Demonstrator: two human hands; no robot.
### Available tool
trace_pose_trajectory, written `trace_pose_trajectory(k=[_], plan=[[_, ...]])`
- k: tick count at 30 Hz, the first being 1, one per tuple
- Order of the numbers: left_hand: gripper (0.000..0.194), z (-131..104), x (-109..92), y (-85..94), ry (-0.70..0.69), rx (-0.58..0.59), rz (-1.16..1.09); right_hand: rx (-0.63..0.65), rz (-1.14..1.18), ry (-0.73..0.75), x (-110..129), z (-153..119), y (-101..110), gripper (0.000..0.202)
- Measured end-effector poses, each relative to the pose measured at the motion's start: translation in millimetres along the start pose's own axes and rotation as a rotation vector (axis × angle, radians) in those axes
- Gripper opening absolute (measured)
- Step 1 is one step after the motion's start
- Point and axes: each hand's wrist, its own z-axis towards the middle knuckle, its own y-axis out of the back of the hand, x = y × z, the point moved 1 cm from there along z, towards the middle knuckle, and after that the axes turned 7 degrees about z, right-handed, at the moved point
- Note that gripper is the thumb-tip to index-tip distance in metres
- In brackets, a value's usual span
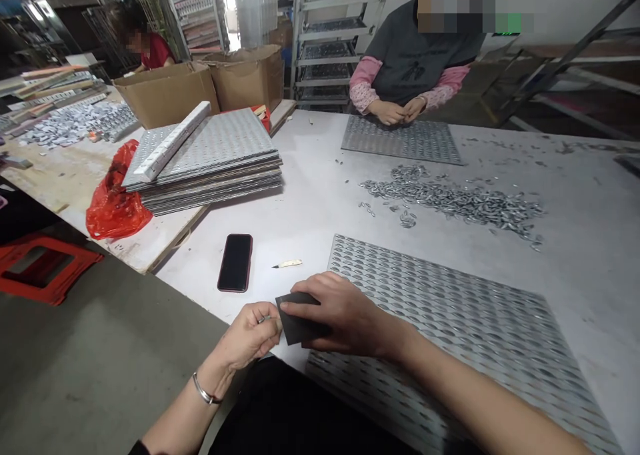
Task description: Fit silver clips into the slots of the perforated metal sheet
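Note:
My right hand (345, 308) grips a small dark grey rectangular piece (296, 323), flat like a card or sandpaper; its exact kind does not show. Close against the left edge of that piece, my left hand (256, 331) is closed in a pinch; whatever lies between its fingers is too small to name. Under my right forearm rests a large grey panel (450, 295) with rows of leaf-shaped raised pieces. A short pointed tool with a pale wrapped handle (290, 263) lies beyond my hands, beside a dark phone (235, 263).
Loose leaf-shaped metallic pieces (450, 198) are heaped on the white table (300, 195). Across it, a co-worker's hands (397, 111) are over another panel (400, 141). Stacked panels (215, 175), a red plastic bag (117, 201) and cardboard boxes (165, 95) stand left; an orange stool (47, 268) is below.

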Motion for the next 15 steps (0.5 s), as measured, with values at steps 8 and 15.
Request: trace_pose_trajectory(k=[8, 15], plan=[[0.019, -0.6, -5.9, 17.0, -0.051, -0.109, -0.007, 0.034, -0.067, -0.022, -3.1, -20.0, -0.4, 0.049], [0.021, -1.4, -1.1, 16.0, -0.074, -0.100, 0.056, -0.062, -0.067, -0.001, 0.5, -8.5, -10.7, 0.049]])
